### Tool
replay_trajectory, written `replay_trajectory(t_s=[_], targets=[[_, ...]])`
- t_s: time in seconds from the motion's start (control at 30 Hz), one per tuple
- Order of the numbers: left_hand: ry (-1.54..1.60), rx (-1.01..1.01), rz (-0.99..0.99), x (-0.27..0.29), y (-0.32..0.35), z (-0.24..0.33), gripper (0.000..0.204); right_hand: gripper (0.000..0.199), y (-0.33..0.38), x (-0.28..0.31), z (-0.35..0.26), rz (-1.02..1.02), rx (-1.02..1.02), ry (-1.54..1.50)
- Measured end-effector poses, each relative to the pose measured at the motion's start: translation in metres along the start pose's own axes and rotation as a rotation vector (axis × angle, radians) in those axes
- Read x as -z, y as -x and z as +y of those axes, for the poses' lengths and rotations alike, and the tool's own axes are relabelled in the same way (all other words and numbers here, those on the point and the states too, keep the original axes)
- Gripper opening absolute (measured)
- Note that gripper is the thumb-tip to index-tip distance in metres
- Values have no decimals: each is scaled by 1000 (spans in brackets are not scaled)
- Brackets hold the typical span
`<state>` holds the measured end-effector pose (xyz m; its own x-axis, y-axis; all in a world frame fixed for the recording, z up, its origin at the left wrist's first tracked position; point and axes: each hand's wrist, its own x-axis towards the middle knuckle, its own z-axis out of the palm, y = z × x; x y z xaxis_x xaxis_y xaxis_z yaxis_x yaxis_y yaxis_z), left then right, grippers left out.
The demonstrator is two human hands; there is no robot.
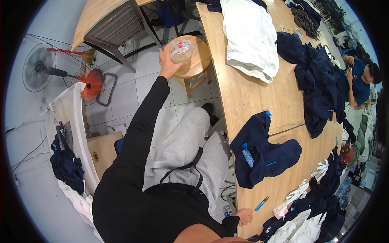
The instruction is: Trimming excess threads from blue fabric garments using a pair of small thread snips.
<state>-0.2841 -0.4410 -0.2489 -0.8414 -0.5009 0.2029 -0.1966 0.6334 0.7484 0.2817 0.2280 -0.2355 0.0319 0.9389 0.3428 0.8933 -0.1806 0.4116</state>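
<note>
We observe our left hand extended over a round wooden stool, fingers closed around a clear plastic cup held above the seat. Our right hand rests on the edge of the long wooden desk, fingers loosely curled, grasping nothing. A navy garment lies on the desk nearby, with a blue-handled snipper just beside the right hand.

long wooden table | far end: white garment | right edge: navy pile | near edge: navy jacket, blue snips
</note>
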Motion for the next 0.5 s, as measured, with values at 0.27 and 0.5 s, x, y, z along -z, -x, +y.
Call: replay_trajectory(t_s=[0.27,0.5], targets=[[-271,-67,-80,-10,-28,29,114,46,3,11,1,-100,-81,0],[-200,-72,-18,-24,-23,46,104,42,-7,-13,11,75,-87,-2]])
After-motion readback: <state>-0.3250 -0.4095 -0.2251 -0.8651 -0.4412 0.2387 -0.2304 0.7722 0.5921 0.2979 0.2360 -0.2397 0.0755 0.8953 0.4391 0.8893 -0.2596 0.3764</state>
